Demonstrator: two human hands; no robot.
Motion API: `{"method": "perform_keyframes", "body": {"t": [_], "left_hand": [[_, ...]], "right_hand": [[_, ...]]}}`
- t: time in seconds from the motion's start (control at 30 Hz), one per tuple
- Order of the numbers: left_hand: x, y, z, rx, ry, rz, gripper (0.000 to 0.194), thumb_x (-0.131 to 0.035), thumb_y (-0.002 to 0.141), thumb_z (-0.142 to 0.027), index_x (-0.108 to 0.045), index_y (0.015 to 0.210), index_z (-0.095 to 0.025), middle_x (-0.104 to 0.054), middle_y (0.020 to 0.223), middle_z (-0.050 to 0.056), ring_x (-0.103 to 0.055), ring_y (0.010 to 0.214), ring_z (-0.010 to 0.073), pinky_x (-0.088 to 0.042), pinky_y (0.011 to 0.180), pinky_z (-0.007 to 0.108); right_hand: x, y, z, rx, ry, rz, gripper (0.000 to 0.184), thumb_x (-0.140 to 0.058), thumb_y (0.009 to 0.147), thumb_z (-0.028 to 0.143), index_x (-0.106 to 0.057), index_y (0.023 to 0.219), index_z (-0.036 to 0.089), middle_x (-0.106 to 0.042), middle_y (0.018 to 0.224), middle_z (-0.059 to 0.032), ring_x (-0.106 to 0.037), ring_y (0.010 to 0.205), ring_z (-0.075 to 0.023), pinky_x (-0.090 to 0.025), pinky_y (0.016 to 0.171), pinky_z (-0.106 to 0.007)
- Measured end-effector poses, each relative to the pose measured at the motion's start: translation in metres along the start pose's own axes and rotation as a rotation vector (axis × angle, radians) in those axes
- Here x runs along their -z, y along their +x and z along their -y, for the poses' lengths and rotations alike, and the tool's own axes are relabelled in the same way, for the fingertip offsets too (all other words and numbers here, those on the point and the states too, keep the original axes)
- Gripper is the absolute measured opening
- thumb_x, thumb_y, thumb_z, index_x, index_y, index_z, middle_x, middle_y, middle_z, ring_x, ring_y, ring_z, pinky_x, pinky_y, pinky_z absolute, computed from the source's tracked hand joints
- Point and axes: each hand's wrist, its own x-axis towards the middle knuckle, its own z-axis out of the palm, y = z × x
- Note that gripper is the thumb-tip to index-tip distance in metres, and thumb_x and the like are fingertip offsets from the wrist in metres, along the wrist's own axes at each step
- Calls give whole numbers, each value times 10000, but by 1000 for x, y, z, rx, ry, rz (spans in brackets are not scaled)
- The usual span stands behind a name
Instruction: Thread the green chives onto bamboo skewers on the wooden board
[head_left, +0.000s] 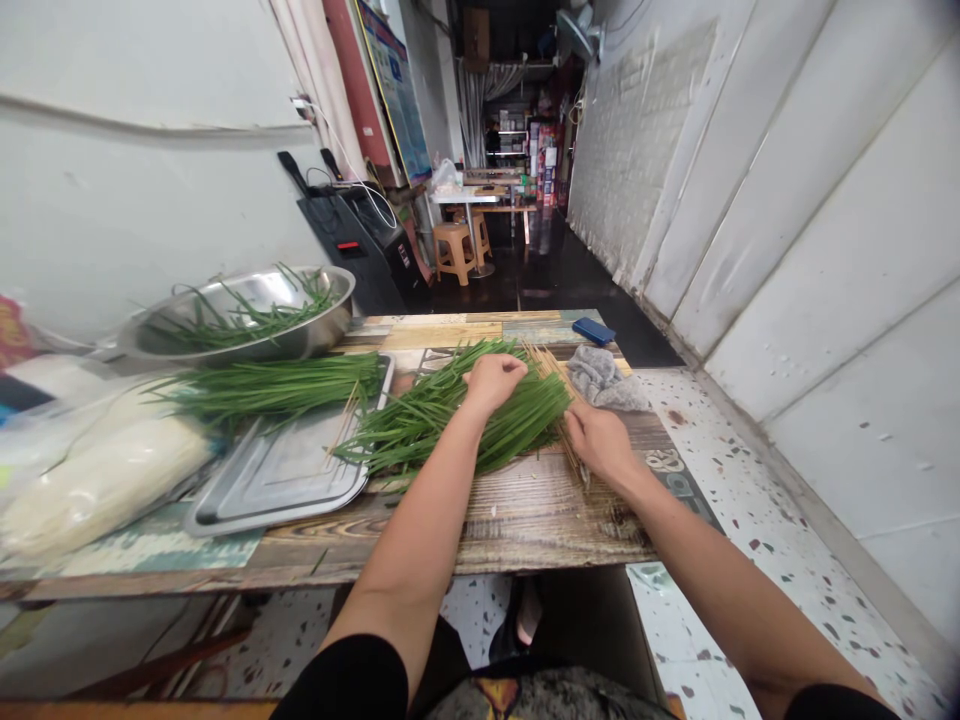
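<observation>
A loose pile of green garlic chives (pixel 525 425) lies on the wooden table in front of me. My left hand (pixel 496 382) is over the top of this pile, its fingers curled together; what is between them is hidden. Along the right end of the chives lies a bundle of thin bamboo skewers (pixel 551 365). My right hand (pixel 602 442) rests at these skewers with the fingers closed around the near part of them. To the left, a metal tray (pixel 277 480) carries more chives (pixel 300 385) along its far side, with a few skewers beside them.
A steel bowl (pixel 319 335) holding some chives stands at the back left. Nearer, a plastic bag (pixel 112 480) with pale contents lies beside the tray. A grey cloth (pixel 596 375) and a blue box (pixel 593 331) sit at the table's far right.
</observation>
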Motion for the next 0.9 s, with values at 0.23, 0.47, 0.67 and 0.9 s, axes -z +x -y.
{"method": "perform_keyframes", "body": {"t": [0.23, 0.47, 0.67, 0.9], "left_hand": [[0, -1, -2, -19, 6, -6, 176, -598, 738, -321, -731, 815, -234, -716, 852, 10, -616, 868, 200, -403, 841, 345], [-2, -2, -4, -23, 30, -21, 174, -601, 738, -323, -733, 820, -245, -717, 864, 2, -611, 848, 196, -390, 851, 354], [-5, -3, -5, -72, 59, -30, 164, -591, 756, -316, -731, 817, -255, -709, 953, -2, -592, 899, 205, -368, 875, 381], [2, -6, -4, -291, 164, 142, 186, -562, 796, -318, -729, 873, -286, -688, 1029, -4, -531, 1038, 217, -333, 905, 377]], "right_hand": [[0, 0, 0, 9, -2, -9, 287, -365, 904, 265, -634, 855, 178, -690, 809, -62, -604, 721, -153, -300, 614, -236], [-1, 0, -1, 10, -5, -5, 297, -364, 904, 267, -645, 870, 176, -693, 821, -67, -613, 746, -163, -309, 618, -241], [0, 1, -1, 3, -11, 7, 296, -362, 905, 267, -639, 859, 173, -692, 813, -70, -610, 723, -157, -307, 612, -244], [-1, 1, 0, -17, -27, -2, 294, -356, 906, 276, -626, 841, 179, -690, 802, -63, -608, 712, -157, -290, 598, -246]]}}
